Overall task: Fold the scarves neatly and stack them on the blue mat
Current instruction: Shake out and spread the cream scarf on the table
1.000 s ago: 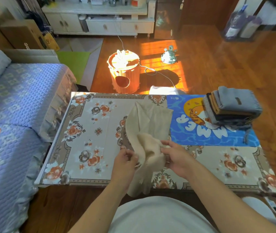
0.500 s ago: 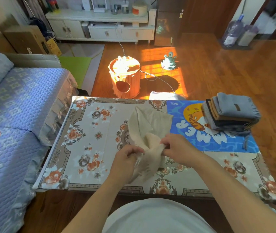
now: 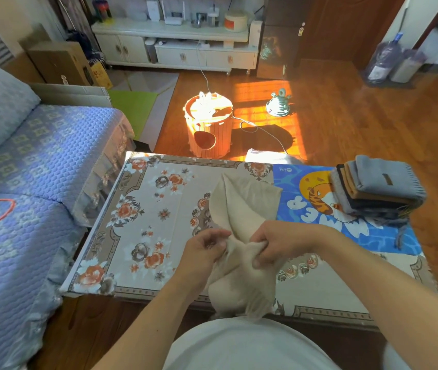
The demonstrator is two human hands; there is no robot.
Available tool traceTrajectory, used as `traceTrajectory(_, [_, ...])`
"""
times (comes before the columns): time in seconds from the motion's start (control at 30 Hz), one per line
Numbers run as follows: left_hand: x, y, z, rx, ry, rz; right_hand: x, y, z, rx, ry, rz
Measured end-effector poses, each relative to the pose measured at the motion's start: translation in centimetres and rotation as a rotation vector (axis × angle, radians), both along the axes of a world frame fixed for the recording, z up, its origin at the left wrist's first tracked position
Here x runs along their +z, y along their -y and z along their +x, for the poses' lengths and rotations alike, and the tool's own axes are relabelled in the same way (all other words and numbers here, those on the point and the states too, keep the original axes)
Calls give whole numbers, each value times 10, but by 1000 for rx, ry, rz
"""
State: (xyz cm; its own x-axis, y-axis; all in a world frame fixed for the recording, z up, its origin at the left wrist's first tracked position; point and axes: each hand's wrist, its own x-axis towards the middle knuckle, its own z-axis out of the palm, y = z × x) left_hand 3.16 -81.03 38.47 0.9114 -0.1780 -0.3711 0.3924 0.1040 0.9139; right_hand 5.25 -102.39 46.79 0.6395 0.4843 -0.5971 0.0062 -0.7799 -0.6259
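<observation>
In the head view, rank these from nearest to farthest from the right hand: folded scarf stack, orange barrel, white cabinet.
1. Folded scarf stack, on the blue mat, right of the right hand.
2. Orange barrel, on the floor beyond the table.
3. White cabinet, against the far wall.

Warm wood floor [image 3: 359,124] all over, with a bright patch of sunlight [image 3: 263,97] right in the middle and a little wooden barrel house [image 3: 208,126] catching the glow, white cable [image 3: 260,128] trailing past it. Blue quilted sofa [image 3: 25,166] down the left, cardboard box [image 3: 57,62] and a green mat [image 3: 132,105] behind it, low table under a flowery cloth [image 3: 156,217] up front. White TV cabinet [image 3: 177,46] along the far wall, cluttered on top, dark wooden door [image 3: 346,25] to its right, water jugs [image 3: 383,60] in the far corner.
</observation>
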Motion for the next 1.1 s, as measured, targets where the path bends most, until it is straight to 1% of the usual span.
traceTrajectory(0.07, [1,-2,1,-50,12,23,10,1,1,-43,-95,136])
traceTrajectory(0.13, [6,-1,-1,-119,31,94,15,3,3,-88,-175,251])
traceTrajectory(0.2, [14,4,-3,-178,40,129,13,4,5,-104,-229,318])
traceTrajectory(0.3, [18,9,-3,-195,-49,82,-1,2,8,-192,-222,306])
traceTrajectory(0.33, [17,10,-4,-159,-109,14,-6,2,10,-250,-217,296])
traceTrajectory(0.4, [15,11,-6,-21,-240,-136,-13,5,14,-326,-216,268])
traceTrajectory(0.47, [13,8,-6,51,-275,-173,-16,7,15,-274,-184,192])
traceTrajectory(0.57, [10,1,-5,-59,-198,-38,-19,10,16,-170,-106,38])
traceTrajectory(0.63, [13,-1,-5,-112,-148,36,-22,10,18,-136,-72,-12])
traceTrajectory(0.77, [20,-1,-6,-206,-64,137,-20,7,19,-162,-78,-9])
traceTrajectory(0.87, [23,0,-6,-273,22,251,-22,2,21,-115,-51,-39])
traceTrajectory(1.0, [23,0,-4,-284,151,437,-32,-2,24,-74,21,-80])
traceTrajectory(1.1, [25,-8,-3,-271,216,586,-34,-7,23,-37,70,-73])
